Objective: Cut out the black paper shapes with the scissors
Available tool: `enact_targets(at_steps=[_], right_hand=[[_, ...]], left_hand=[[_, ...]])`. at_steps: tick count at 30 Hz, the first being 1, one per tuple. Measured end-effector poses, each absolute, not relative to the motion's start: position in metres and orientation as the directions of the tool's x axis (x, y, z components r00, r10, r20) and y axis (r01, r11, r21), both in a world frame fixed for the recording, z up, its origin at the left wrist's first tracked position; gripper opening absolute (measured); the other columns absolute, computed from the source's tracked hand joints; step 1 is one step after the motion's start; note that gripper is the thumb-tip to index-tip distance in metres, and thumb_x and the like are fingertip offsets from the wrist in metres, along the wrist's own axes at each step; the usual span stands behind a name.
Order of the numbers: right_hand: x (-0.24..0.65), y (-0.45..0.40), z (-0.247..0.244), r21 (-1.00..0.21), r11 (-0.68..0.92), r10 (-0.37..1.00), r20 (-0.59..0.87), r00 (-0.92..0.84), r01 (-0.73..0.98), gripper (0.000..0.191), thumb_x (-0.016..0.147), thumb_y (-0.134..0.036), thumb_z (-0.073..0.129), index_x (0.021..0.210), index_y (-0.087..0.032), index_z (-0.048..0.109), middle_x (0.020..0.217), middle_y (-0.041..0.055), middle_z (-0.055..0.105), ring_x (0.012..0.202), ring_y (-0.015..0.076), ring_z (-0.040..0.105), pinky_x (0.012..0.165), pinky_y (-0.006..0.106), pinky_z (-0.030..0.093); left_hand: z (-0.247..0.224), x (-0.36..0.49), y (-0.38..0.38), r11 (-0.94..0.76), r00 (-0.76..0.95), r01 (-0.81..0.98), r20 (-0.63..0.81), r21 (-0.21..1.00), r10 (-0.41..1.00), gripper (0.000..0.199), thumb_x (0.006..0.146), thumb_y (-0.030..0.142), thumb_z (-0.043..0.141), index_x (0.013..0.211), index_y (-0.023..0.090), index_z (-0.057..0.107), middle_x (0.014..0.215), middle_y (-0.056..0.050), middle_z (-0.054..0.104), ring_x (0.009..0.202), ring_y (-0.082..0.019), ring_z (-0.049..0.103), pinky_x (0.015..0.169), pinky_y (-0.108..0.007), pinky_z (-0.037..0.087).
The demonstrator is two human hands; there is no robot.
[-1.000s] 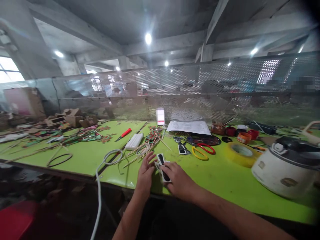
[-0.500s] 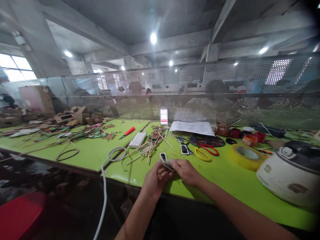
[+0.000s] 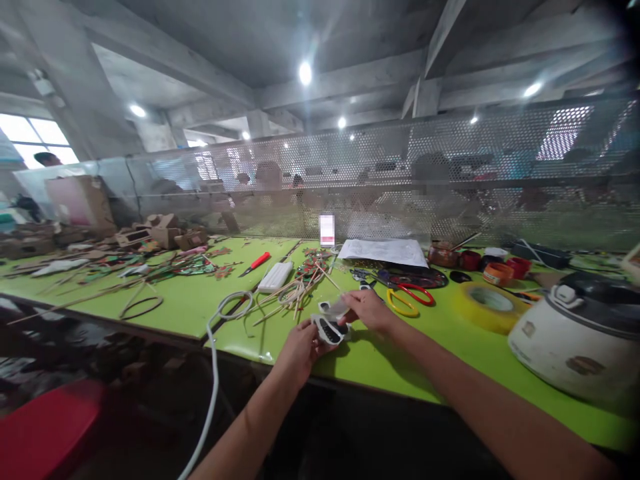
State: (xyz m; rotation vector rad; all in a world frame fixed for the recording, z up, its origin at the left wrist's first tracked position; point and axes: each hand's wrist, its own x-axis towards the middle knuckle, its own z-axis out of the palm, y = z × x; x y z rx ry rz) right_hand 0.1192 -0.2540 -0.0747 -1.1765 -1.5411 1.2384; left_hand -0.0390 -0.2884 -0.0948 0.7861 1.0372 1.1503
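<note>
One green surface runs right across, and one big wall full of little holes stands behind it. One red thing is low on the left, below the surface. One white pot with a dark top sits at the right. One roll of yellow tape lies flat near it. White paper lies at the back, but I cannot tell how many sheets.

Two hands are over the front of the surface. The left hand has its grip closed on one black-and-white piece. The right hand is just beside it, with its fingers pinched on one thin, pale, see-through bit. That bit is above the piece, and I cannot tell if they are joined.

One pair of scissors, with one yellow loop and one red loop, lies near the right hand. One long white block lies past the left hand, and one knife with a red handle is beside the block. Thin sticks lie in a heap, too many to count.
</note>
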Motion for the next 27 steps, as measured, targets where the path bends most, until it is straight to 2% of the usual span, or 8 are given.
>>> enact_targets(at_steps=[4,10,15,19,24,25,27], right_hand=[[0.120,-0.250,-0.082,-0.997,0.013,0.989,0.001,-0.145,0.078,0.028,0.097,-0.034,0.051,0.088,-0.012,0.065,0.069,-0.0026,0.066,0.055,0.0097,0.064,0.057,0.026,0.055],[0.125,-0.250,-0.077,-1.000,-0.016,0.992,-0.014,-0.125,-0.016,0.027,0.096,-0.033,0.052,0.085,-0.012,0.064,0.068,-0.0031,0.066,0.056,0.0100,0.065,0.061,0.028,0.056],[0.132,-0.242,-0.075,-0.999,-0.006,0.997,-0.003,-0.072,-0.047,0.026,0.097,-0.033,0.050,0.089,-0.012,0.063,0.076,-0.0009,0.067,0.063,0.0112,0.066,0.064,0.029,0.056],[0.138,-0.249,-0.084,-0.998,0.055,0.989,0.050,-0.136,0.031,0.019,0.095,-0.028,0.054,0.092,-0.012,0.064,0.082,0.0005,0.069,0.074,0.0139,0.068,0.072,0.033,0.056],[0.145,-0.284,-0.090,-0.933,0.227,0.939,0.133,-0.317,0.279,0.006,0.087,-0.017,0.064,0.086,-0.012,0.068,0.082,-0.0004,0.069,0.079,0.0165,0.067,0.079,0.038,0.053],[0.146,-0.293,-0.088,-0.905,0.281,0.919,0.158,-0.361,0.319,0.007,0.082,-0.012,0.068,0.089,-0.013,0.069,0.087,0.0006,0.070,0.085,0.0183,0.066,0.084,0.041,0.051],[0.146,-0.308,-0.081,-0.852,0.394,0.868,0.221,-0.445,0.346,0.035,0.070,-0.001,0.073,0.101,-0.016,0.070,0.109,0.0039,0.069,0.106,0.0224,0.060,0.098,0.046,0.043]], left_hand=[[-0.095,-0.042,-0.286,0.265,0.073,-0.295,-0.255,0.918,0.964,0.028,0.066,-0.002,0.051,0.088,0.014,0.057,0.073,-0.005,0.070,0.060,-0.016,0.068,0.064,-0.030,0.058],[-0.091,-0.042,-0.285,0.301,0.104,-0.190,-0.285,0.935,0.953,0.044,0.065,-0.002,0.052,0.107,0.012,0.050,0.069,-0.007,0.070,0.053,-0.022,0.069,0.048,-0.029,0.056],[-0.084,-0.045,-0.296,0.260,0.144,-0.175,-0.237,0.950,0.961,0.041,0.069,0.005,0.059,0.108,0.013,0.049,0.070,-0.007,0.070,0.053,-0.022,0.069,0.045,-0.027,0.054],[-0.080,-0.057,-0.321,0.220,0.159,-0.202,-0.190,0.954,0.969,0.037,0.072,0.015,0.066,0.106,0.015,0.049,0.076,-0.006,0.071,0.059,-0.022,0.071,0.047,-0.025,0.054],[-0.077,-0.079,-0.345,0.056,0.077,-0.295,-0.034,0.954,0.996,0.042,0.074,0.025,0.072,0.107,0.022,0.046,0.080,-0.001,0.070,0.068,-0.023,0.072,0.051,-0.025,0.055],[-0.076,-0.082,-0.345,0.023,0.050,-0.306,-0.008,0.952,0.999,0.043,0.073,0.025,0.072,0.107,0.023,0.045,0.078,0.001,0.069,0.069,-0.022,0.072,0.052,-0.026,0.056],[-0.073,-0.083,-0.343,-0.017,0.035,-0.311,0.029,0.950,0.999,0.044,0.074,0.025,0.072,0.108,0.024,0.045,0.072,0.005,0.066,0.069,-0.022,0.072,0.056,-0.028,0.058]])
